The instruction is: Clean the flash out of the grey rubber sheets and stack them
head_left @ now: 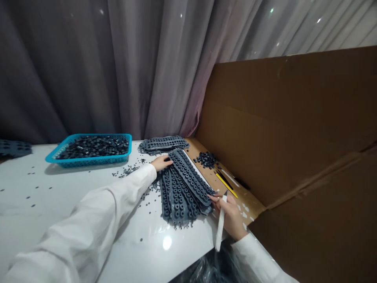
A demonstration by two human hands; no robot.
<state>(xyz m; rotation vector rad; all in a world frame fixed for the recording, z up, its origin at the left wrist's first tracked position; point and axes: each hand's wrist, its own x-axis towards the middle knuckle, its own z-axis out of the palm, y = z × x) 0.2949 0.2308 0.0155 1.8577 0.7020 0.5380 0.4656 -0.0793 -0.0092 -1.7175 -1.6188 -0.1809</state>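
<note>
Dark grey moulded rubber strips (179, 202) with rows of round raised rings lie fanned in a pile on the white table. The top strip (190, 177) slants across the others. My left hand (161, 162) is closed on its far end, thumb on top. In my right hand (228, 214) is a white pen-like tool (220, 226) with a dark tip, pointing up and away. Fingertips of that hand also touch the near right end of the top strip. Behind the pile lies another stack of rubber strips (163, 144) with holes.
A blue basket (126, 158) full of small black pieces stands at the left. Small dark bits (129, 170) are scattered on the table. Right of the pile are loose black pieces (207, 160), a yellow tool (226, 185) and a cardboard wall (279, 129). Dark plastic (206, 269) hangs below the front edge.
</note>
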